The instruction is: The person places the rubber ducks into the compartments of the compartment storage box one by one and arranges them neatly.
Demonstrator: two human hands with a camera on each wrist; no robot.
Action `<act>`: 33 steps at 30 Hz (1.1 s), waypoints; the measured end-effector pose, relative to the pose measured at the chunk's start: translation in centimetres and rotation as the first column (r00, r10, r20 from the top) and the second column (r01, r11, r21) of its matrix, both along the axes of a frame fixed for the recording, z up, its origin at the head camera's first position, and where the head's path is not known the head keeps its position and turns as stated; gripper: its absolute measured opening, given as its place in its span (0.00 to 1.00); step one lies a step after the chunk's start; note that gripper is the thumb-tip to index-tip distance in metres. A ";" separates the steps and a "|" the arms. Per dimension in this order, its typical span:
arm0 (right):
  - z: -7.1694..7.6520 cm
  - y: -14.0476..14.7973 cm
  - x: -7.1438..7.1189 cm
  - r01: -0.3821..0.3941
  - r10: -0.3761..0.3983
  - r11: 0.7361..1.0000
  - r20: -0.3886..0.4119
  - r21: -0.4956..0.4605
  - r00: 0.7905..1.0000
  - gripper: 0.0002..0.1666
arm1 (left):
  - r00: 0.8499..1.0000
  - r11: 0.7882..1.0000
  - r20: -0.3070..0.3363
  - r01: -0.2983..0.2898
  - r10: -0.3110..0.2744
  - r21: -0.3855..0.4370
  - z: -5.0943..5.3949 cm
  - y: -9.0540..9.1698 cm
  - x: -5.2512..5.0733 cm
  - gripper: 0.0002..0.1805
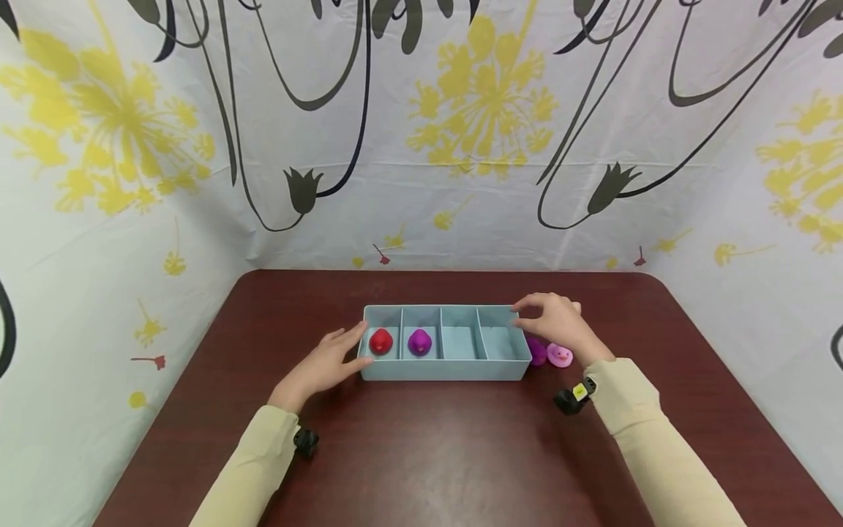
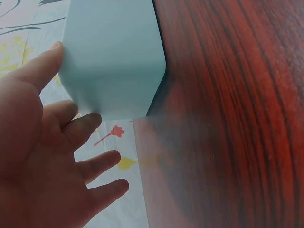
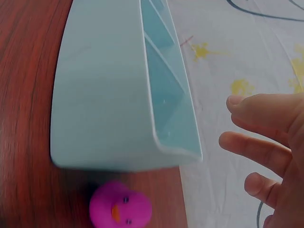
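Head: hands (image 1: 327, 361) (image 1: 558, 322) flank a smooth, four-celled tray (image 1: 444, 370).

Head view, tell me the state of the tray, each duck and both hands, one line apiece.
Tray: upright, open-topped
Red duck: in the leftmost compartment
First purple duck: in the next compartment
Second purple duck: outside the tray, partly hidden
Pink duck: on the table, outside the tray
Left hand: touching the tray's left end
Right hand: near the tray's right end, holding nothing

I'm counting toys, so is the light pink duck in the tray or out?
Out: the light pink duck sits on the table, right of the tray.
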State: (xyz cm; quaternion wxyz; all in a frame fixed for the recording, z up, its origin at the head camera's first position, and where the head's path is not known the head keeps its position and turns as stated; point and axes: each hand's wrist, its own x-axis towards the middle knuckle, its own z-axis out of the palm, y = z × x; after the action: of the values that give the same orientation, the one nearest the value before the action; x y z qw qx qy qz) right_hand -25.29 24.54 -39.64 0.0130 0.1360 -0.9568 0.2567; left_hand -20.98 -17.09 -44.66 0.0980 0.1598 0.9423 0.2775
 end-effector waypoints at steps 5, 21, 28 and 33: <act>-0.4 1.7 0.4 0.032 -0.033 0.999 0.047 0.007 0.998 0.15 | 1.000 1.000 0.008 0.003 -0.003 -0.004 0.1 -0.1 -0.1 0.44; -1.2 5.2 1.2 0.072 -0.074 0.997 0.075 0.021 0.994 0.18 | 1.000 1.000 -0.011 0.010 -0.010 -0.001 0.1 0.1 -0.1 0.44; -2.2 6.7 2.0 0.078 -0.080 0.997 0.093 0.026 0.992 0.19 | 1.000 1.000 -0.008 0.003 -0.003 0.006 0.1 0.1 0.0 0.43; -3.2 7.5 2.3 0.075 -0.077 0.997 0.119 0.017 0.990 0.19 | 1.000 1.000 -0.006 0.002 -0.002 0.010 0.1 0.1 0.1 0.43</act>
State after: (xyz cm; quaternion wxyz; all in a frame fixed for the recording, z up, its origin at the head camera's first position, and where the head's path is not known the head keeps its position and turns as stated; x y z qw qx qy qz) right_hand -23.01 32.06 -42.84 -0.0353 0.0839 -0.9619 0.2578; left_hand -20.92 -16.94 -44.58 0.0947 0.1619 0.9409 0.2819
